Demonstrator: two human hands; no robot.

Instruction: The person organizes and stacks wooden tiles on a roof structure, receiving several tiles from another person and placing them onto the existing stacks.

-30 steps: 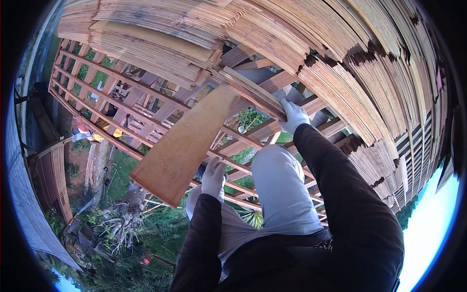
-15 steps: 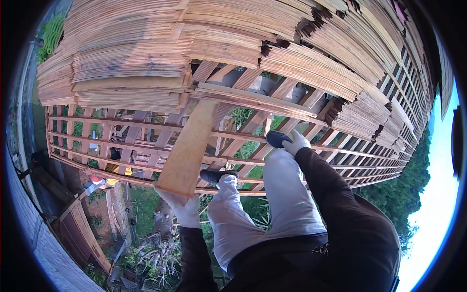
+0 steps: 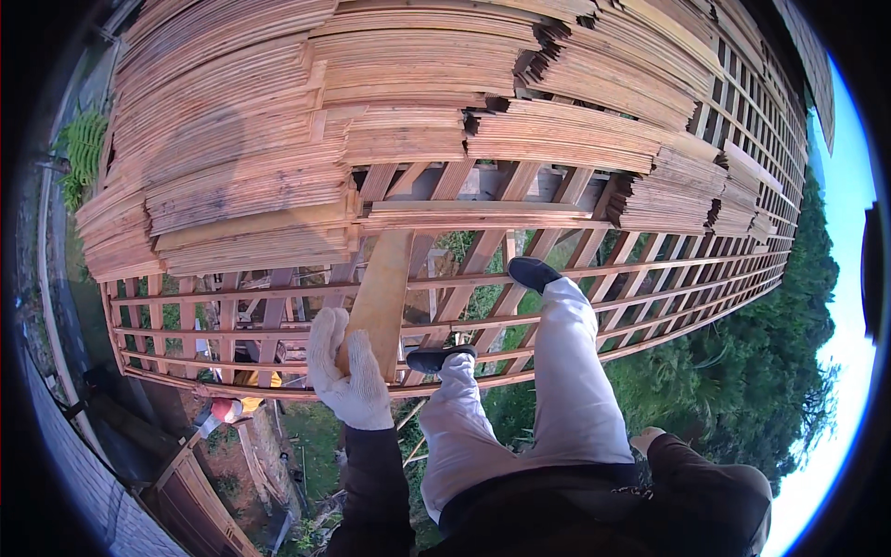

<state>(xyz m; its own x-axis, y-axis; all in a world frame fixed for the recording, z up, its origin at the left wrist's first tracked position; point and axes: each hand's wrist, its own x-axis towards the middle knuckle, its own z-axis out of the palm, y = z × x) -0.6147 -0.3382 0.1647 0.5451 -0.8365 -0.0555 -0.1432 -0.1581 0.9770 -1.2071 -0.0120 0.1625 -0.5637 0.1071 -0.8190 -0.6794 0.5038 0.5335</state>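
A long, flat wooden shingle [image 3: 382, 288] slants over the open roof battens, its upper end against the edge of the laid shingles. My left hand [image 3: 351, 376], in a white knitted glove, grips the shingle's near end, fingers on one side and thumb on the other. Low beside my right hip is my right hand [image 3: 647, 438], also gloved. Only a small part of it shows, and its fingers cannot be made out. Thick overlapping rows of laid shingles [image 3: 251, 186] cover the roof above.
My dark shoes [image 3: 534, 273] rest on thin battens [image 3: 650, 311] with open gaps between. Ground and greenery show far below. Down at the left, a person [image 3: 227, 408] in red headwear stands near timber. A loose strip of shingles [image 3: 473, 215] lies across the rafters. Trees [image 3: 705, 381] rise at right.
My left hand has shifted from beneath the shingle's near end to a grip around its sides. My right hand has left my right shoe and dropped back beside the hip. The view has shifted.
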